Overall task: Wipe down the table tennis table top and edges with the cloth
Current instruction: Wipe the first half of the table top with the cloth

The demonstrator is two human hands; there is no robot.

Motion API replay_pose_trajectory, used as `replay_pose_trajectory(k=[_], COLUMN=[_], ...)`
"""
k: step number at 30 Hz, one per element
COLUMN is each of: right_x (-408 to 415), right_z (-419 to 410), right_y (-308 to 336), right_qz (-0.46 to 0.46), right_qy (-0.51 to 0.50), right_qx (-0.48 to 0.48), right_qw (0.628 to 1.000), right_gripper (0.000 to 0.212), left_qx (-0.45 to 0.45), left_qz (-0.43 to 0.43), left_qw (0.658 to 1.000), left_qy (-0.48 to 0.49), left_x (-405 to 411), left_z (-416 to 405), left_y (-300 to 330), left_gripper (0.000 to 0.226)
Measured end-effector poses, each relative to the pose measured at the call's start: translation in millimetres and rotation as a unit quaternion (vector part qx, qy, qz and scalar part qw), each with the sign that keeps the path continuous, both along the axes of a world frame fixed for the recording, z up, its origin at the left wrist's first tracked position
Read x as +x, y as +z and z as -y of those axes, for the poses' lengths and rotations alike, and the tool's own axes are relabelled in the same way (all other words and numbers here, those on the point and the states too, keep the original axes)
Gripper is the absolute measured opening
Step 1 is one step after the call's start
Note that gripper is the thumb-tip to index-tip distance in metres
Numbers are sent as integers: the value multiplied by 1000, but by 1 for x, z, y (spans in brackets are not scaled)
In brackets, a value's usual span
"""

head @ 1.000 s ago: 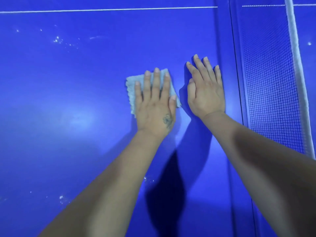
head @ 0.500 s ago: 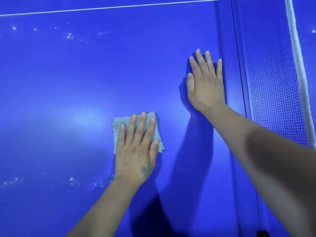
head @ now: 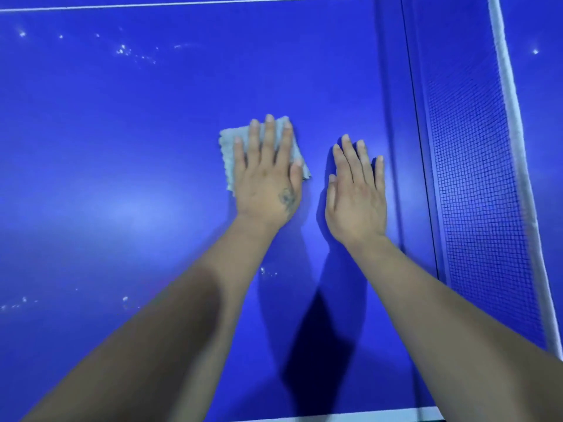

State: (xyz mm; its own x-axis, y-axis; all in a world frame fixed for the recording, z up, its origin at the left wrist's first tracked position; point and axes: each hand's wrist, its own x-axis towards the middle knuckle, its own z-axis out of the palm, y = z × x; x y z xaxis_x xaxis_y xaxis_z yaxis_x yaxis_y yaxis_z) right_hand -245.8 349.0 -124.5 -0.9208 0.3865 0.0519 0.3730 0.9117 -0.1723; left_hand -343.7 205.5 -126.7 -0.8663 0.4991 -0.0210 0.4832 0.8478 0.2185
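A white edge line (head: pixel 350 417) crosses the bottom of the blue table tennis table top (head: pixel 122 147), nearest the person. Both bare forearms reach out from there over the surface, casting dark shadows between them.

Taking the net (head: pixel 475 193) as the landmark: the right hand (head: pixel 356 199) lies flat on the table top just to the net's left, palm down, fingers straight and close together, holding nothing. The left hand (head: pixel 268 181) lies one place further from the net, beside the right hand but not touching it, with a small dark mark on its back. It presses flat on a pale blue-grey cloth (head: pixel 230 147), fingers straight and spread over it; the cloth's fuzzy edge shows on the side away from the net and past the fingertips.

White specks (head: pixel 125 51) dot the table top well away from the net, some nearer than the hands and some beyond. A thin white line (head: pixel 182 3) crosses the far end. The net's white top band (head: pixel 511 117) runs along its right edge.
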Motion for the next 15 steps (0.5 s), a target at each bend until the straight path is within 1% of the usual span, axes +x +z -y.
replay_pose_trajectory(k=[3,6,10,12,15], right_x=[-1,-2,-1,-1,-1], right_z=[0,1,1,1,2], right_y=[1,2,2,3,3], right_qz=[4,3,3,-1,-5], right_qy=[-2,-5,-6,-8,-12], right_qx=[-4,-4,-1,-6,-10], right_qw=[1000,1000,1000,1000,1000], right_gripper=[58,57,57,58,58], left_qx=[2,5,-13,-22,-27], left_qz=[7,34,59,64,53], left_qw=[998,995,994,994,995], left_qy=[-56,-91,-95,-91,-84], left_x=[39,85,132,136,112], left_z=[0,24,78,105,130], left_y=[5,13,19,21,20], left_gripper=[65,63,64,64,63])
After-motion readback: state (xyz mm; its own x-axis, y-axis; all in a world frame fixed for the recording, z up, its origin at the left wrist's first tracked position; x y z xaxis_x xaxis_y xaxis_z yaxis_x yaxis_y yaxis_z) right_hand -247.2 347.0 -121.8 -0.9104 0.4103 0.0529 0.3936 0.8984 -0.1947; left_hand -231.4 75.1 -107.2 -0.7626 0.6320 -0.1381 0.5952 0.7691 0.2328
